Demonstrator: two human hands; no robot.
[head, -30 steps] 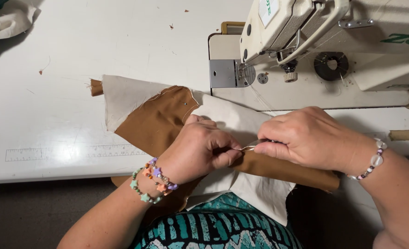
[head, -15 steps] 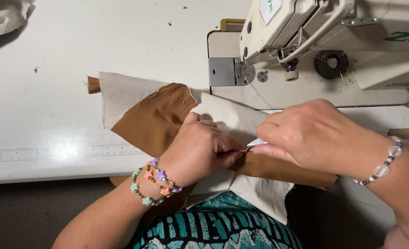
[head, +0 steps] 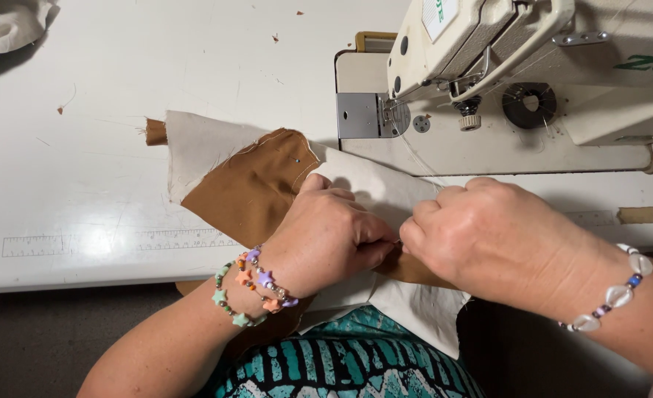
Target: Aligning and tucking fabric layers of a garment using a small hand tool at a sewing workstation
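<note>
A brown fabric piece joined to cream fabric lies on the white sewing table and hangs over its front edge onto my lap. My left hand, with star-bead bracelets at the wrist, pinches the fabric at the seam. My right hand, wearing a shell bracelet, is closed and meets the left hand's fingertips. Only a thin dark tip of the small metal tool shows between them. The seam itself is hidden under both hands.
A cream sewing machine stands at the back right, its needle plate just beyond the fabric. A printed ruler runs along the table's front edge. Light cloth lies bunched at the far left corner.
My right hand has slid left until it touches my left hand, and the silvery tool tip seen before is now almost hidden. The fabric has barely shifted.
</note>
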